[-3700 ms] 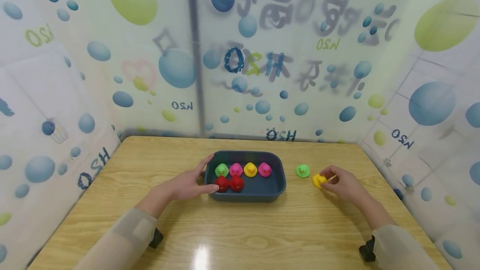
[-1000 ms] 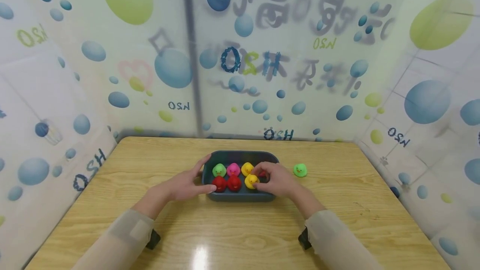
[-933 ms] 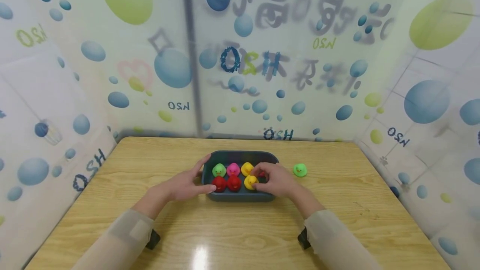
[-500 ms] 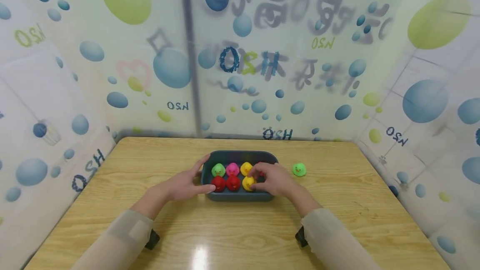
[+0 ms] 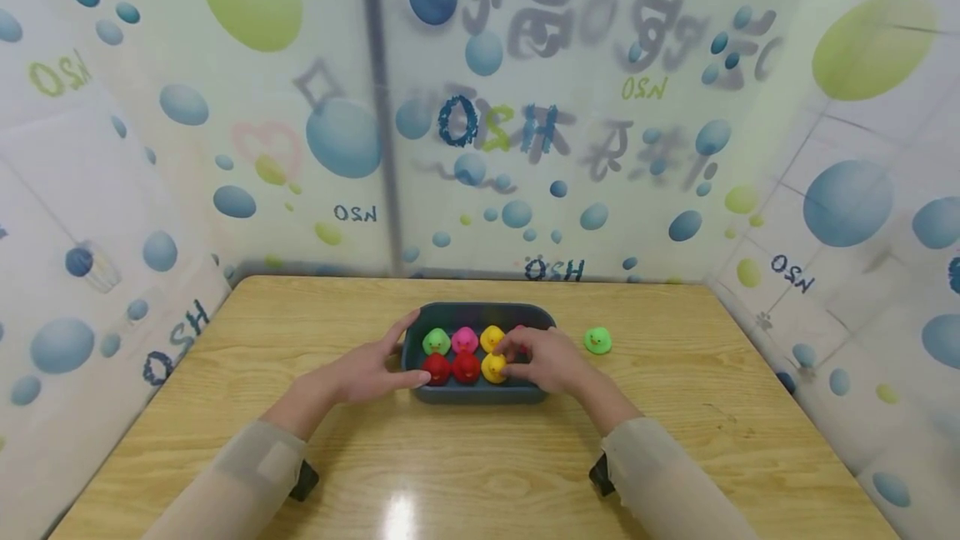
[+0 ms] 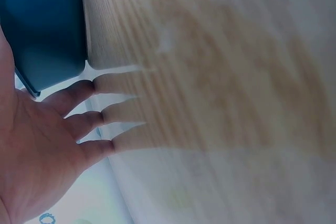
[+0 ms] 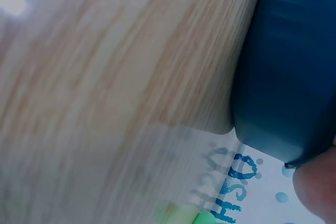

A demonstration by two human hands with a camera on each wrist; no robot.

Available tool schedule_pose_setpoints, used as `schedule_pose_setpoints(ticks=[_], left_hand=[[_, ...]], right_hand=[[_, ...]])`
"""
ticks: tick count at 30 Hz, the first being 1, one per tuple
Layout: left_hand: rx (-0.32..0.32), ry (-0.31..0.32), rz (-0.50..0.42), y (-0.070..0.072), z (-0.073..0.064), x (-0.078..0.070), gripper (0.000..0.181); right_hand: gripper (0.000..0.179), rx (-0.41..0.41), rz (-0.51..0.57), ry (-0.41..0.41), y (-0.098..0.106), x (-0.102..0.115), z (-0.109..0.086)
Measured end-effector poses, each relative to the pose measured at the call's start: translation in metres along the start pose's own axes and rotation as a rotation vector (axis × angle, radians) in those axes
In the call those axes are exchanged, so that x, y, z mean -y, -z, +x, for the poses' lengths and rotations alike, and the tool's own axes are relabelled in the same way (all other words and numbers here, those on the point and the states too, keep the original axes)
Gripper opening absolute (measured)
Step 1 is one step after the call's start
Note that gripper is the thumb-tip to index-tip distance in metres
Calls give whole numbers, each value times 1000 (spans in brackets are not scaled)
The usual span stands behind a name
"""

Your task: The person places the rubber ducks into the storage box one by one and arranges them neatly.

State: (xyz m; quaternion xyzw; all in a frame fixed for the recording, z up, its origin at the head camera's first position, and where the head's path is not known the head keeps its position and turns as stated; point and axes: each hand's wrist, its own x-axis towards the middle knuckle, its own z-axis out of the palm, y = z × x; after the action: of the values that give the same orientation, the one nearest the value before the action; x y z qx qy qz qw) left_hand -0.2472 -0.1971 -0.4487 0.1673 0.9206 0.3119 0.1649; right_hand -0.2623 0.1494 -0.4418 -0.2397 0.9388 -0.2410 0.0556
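Observation:
A dark blue bin (image 5: 480, 395) stands on the table with small rubber ducks in two rows. My right hand (image 5: 553, 358) reaches over its right end, thumb and fingers pinching a yellow duck (image 5: 492, 368) in the near row, beside two red ducks (image 5: 466, 367). Behind sit a green duck (image 5: 437, 342), a pink duck (image 5: 464, 340) and another yellow duck (image 5: 492, 338); my right hand mostly hides a second pink one. My left hand (image 5: 375, 372) rests against the bin's left end, fingers spread, thumb over the near rim. In the left wrist view its fingers (image 6: 84, 124) look straight.
One green duck (image 5: 597, 340) lies on the wooden table (image 5: 450, 465) right of the bin. A patterned curtain-like wall (image 5: 480, 215) rises right behind the table's far edge, with side walls at left and right.
The right hand has carried the yellow duck from the table at the right into the bin's near row, then shifted it slightly left towards the red ducks. The left hand stays at the bin.

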Motion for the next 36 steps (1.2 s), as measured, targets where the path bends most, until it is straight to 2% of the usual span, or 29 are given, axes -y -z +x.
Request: schedule_pose_setpoints(ticks=[19, 25, 29, 34, 36], left_hand=[[-3, -3, -5, 0, -1, 3, 109], [0, 5, -10, 1, -1, 2, 110], [4, 13, -14, 1, -1, 1, 110], [8, 15, -26, 0, -1, -1, 110], [6, 11, -24, 0, -1, 0, 110]], right_hand=[[22, -14, -4, -12, 0, 4, -1], [24, -27, 76, -18, 1, 1, -1], [26, -38, 180, 20, 3, -6, -3], [26, -118, 275, 102, 11, -15, -11], [25, -151, 299, 108, 17, -17, -16]])
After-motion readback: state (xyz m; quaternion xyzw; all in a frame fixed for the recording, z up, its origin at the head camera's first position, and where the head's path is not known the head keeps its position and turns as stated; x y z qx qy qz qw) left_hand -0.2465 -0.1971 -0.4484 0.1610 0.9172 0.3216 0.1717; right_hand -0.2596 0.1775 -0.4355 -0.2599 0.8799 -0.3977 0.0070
